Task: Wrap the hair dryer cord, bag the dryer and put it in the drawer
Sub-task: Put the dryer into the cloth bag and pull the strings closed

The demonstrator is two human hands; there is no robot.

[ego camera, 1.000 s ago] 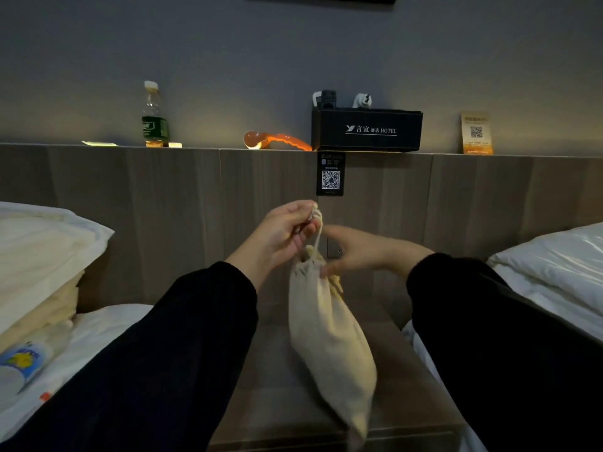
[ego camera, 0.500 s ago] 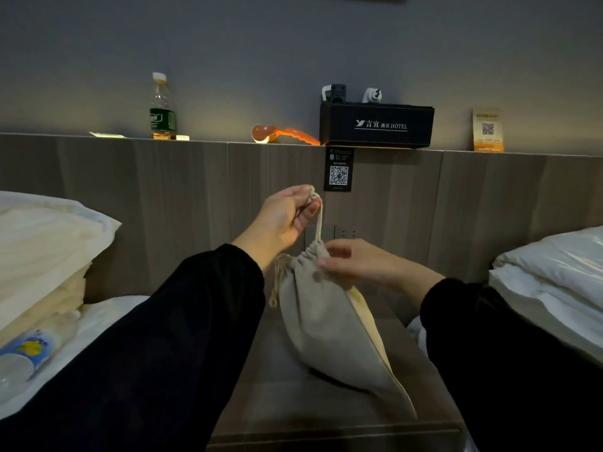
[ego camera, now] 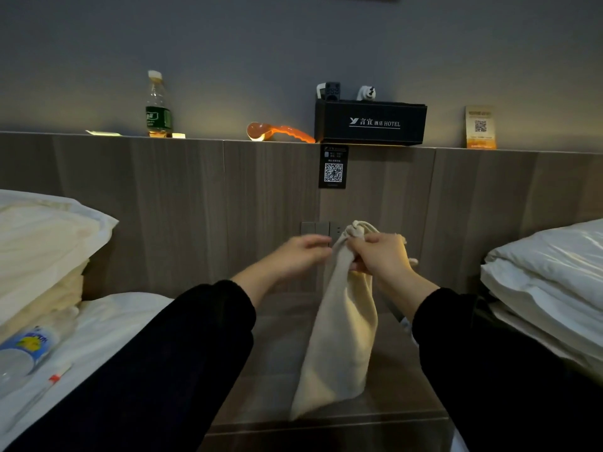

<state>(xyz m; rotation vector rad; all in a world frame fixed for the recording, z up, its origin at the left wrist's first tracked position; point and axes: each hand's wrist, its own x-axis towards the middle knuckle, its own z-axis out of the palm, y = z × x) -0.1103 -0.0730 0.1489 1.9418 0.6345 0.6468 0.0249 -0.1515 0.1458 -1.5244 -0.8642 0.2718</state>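
A grey wall rose above a wood-panelled headboard, warm light glowing along its top ledge. A wooden nightstand stood between a left bed and a right bed, both piled with white bedding.

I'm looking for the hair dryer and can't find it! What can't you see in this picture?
Head view:
- hair dryer: hidden inside the cloth bag, if it's there.
- drawer: nightstand front cut off by the bottom edge.
- left hand: motion-blurred, grip unclear.
- black QR tag: print too small.
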